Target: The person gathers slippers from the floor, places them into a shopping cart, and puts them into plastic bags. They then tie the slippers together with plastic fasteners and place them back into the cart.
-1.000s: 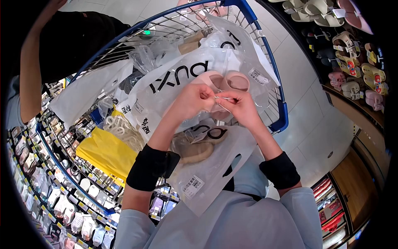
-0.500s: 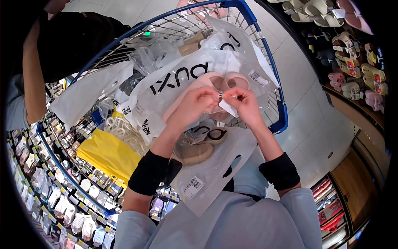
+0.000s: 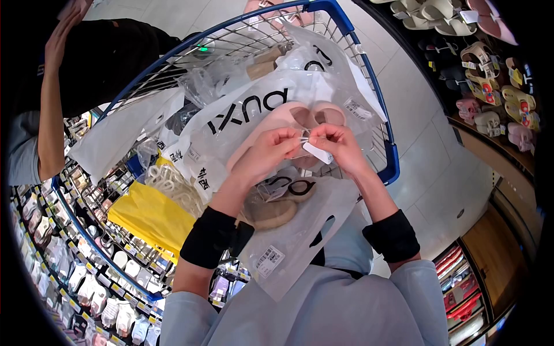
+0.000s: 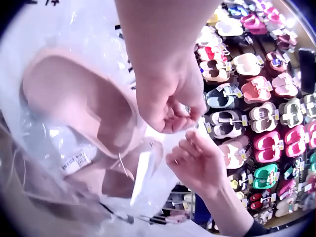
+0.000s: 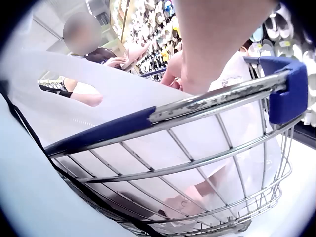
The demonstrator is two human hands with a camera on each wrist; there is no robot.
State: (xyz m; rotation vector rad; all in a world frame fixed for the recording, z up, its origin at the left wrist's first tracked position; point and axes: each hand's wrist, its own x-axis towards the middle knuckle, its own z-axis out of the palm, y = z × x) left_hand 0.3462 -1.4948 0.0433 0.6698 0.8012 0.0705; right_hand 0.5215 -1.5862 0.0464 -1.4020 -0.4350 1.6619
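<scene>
Over the shopping cart, my left hand and right hand meet, fingertips close together. Both pinch a thin pale string tied to a white tag, which hangs below the right fingertips. Just beyond lies a pair of pink slippers on a clear plastic bag printed with black letters. From the left wrist, the left hand and right hand face each other beside a pink slipper. The right wrist view mostly shows the cart rim, with the fingers largely hidden behind the forearm.
The blue-rimmed cart holds several printed plastic bags, a yellow bag and tan slippers in a bag near my body. A shoe shelf stands right, sock racks left. Another person's arm is at left.
My hands have shifted slightly at the string, the left fingers now curling in towards the right. The white tag has turned into view below the right fingers. The other person's arm has lifted.
</scene>
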